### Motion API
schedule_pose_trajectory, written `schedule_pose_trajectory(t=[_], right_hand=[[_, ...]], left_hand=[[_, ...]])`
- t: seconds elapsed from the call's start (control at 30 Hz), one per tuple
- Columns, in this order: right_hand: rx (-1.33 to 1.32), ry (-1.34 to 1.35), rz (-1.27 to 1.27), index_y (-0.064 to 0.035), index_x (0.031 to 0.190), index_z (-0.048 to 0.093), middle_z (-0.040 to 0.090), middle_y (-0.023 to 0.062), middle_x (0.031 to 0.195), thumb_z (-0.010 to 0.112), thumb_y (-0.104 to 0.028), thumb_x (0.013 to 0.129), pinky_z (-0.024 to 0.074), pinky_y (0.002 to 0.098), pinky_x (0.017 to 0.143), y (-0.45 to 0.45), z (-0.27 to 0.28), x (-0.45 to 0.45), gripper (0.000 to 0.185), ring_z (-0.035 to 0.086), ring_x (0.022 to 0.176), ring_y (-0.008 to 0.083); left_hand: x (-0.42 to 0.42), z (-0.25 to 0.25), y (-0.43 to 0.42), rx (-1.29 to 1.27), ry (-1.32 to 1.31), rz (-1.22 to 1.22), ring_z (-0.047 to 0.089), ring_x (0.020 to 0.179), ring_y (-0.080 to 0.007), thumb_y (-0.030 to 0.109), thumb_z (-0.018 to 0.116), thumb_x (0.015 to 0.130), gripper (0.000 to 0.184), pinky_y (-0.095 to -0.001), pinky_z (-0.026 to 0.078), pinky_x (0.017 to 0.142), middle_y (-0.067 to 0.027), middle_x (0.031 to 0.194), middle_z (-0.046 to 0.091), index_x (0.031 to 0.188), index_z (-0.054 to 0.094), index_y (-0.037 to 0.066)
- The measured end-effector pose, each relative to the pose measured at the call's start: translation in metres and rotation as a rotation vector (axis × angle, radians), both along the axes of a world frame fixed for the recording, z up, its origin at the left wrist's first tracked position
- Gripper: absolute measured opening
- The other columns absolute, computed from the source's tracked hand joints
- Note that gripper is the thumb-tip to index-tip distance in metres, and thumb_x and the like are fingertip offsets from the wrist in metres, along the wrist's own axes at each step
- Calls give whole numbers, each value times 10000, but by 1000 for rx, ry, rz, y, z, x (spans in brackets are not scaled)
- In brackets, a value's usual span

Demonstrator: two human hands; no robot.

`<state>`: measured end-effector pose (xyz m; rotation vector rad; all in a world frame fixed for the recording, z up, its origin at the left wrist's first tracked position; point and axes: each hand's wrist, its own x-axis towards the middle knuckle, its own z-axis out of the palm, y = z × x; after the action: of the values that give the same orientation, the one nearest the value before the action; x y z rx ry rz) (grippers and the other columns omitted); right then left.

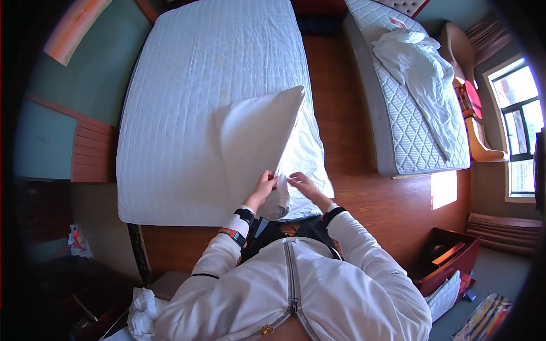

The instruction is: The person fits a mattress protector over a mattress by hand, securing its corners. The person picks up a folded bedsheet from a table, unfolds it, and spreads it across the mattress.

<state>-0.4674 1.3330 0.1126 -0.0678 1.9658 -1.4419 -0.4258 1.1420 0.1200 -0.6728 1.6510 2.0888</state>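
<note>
A white cloth cover (250,122) lies partly folded over the near right part of the large mattress (187,74), with one pointed corner raised toward the right side. At its near edge my left hand (265,186) is closed, the fingertips pinching the fabric. My right hand (305,186) is just to the right, its fingers stretched toward the same edge and slightly apart; whether the fingertips touch the cloth is hard to see. Below the hands a bunched end of the cover hangs by the mattress edge.
A narrower mattress (398,113) with a crumpled white sheet (418,74) stands to the right, across a strip of wooden floor (341,113). Chairs (483,139) stand by the window (517,113). A dark red open drawer box (449,261) is at lower right.
</note>
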Motion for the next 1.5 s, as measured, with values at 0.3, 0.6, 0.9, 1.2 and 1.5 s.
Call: schedule_pose_trajectory(t=[0.3, 0.6, 0.9, 1.2, 1.5], right_hand=[[218, 117, -149, 26, 931, 585, 640, 129, 838, 670, -324, 777, 491, 329, 691, -54, 28, 28, 391, 616, 793, 199], [399, 171, -158, -7, 806, 629, 647, 138, 757, 647, -244, 732, 481, 360, 660, -23, 18, 16, 248, 621, 722, 259], [733, 55, -533, 0, 786, 679, 664, 163, 750, 608, -181, 690, 500, 370, 661, 152, -67, 15, 216, 659, 706, 262], [269, -270, -135, -12, 1130, 533, 638, 133, 810, 732, -223, 680, 492, 345, 653, 82, -96, 22, 535, 625, 773, 251], [9, 476, 171, 11, 1401, 140, 319, 307, 1331, 770, -473, 626, 341, 468, 999, -106, 53, 63, 1109, 343, 1232, 456]], left_hand=[[7, 5, -17, 105, 42, -44, 531, 851, -129, 214, 527, 924, 162, -322, 495, 743, -33, 907, 518, 962, 491, 60], [10, -3, -16, 33, 16, -58, 541, 818, -122, 205, 539, 918, 162, -304, 497, 730, -30, 900, 527, 953, 489, 55], [40, 37, -98, -168, -20, 182, 530, 807, -90, 213, 529, 917, 124, -250, 441, 692, 0, 881, 556, 956, 524, 95], [77, 33, -126, -243, 16, 350, 484, 754, -90, 173, 552, 907, 115, -246, 417, 669, -3, 823, 534, 915, 538, 59], [12, 72, -64, -91, 78, 19, 597, 833, -140, 190, 527, 923, 174, -284, 512, 710, -55, 935, 568, 1004, 507, 37]])
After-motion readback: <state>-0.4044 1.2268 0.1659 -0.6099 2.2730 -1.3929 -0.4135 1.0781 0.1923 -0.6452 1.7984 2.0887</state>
